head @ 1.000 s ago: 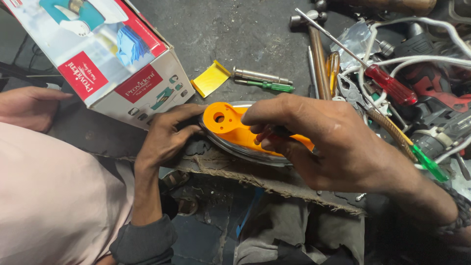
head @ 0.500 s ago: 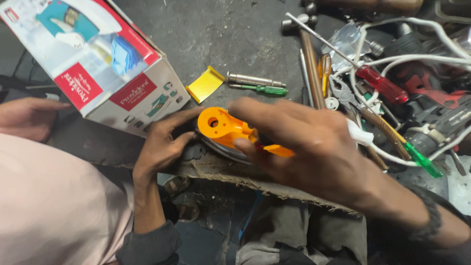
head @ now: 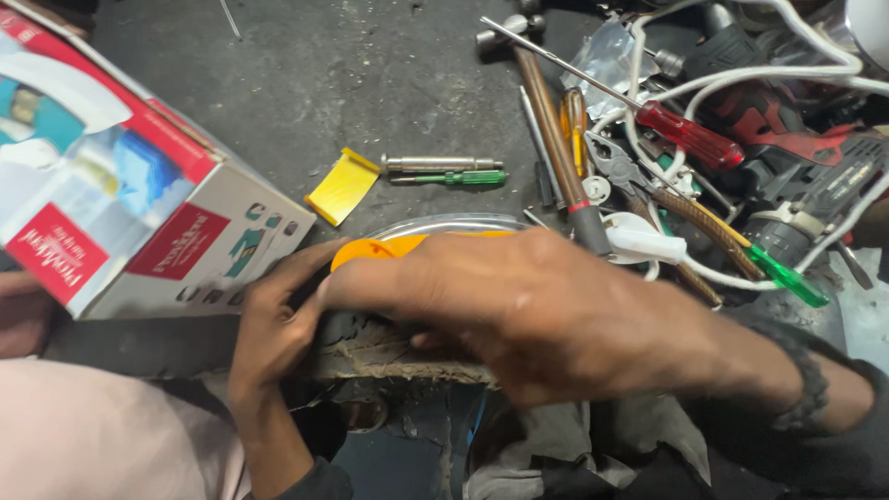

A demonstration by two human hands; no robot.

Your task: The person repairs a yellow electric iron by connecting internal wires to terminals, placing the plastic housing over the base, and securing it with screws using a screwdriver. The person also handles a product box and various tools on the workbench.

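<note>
The right hand (head: pixel 556 315) lies across the orange plastic handle (head: pixel 380 248) of a clothes iron, fingers curled over it and closed in a grip, so that most of the handle is hidden. The left hand (head: pixel 273 324) steadies the same iron from the left, fingers bent against the handle's left end. The iron sits at the near edge of the dark grey worktop (head: pixel 306 83), its shiny metal soleplate rim (head: pixel 444 222) showing just beyond the right hand.

To the left, touching the left hand's knuckles, stands a red and white cardboard box (head: pixel 139 213), tilted. Just beyond the iron lies a small yellow folded card (head: pixel 343 185), and beside it to the right a silver metal bit (head: pixel 440 164) and a thin green-handled screwdriver (head: pixel 458 178), side by side. At the far right is a heap of tools: a wooden-handled hammer (head: pixel 556 139), a red-handled screwdriver (head: pixel 690 134), a green translucent-handled screwdriver (head: pixel 787 276), and white cable (head: pixel 741 83) looping over a dark power drill (head: pixel 815 208).
</note>
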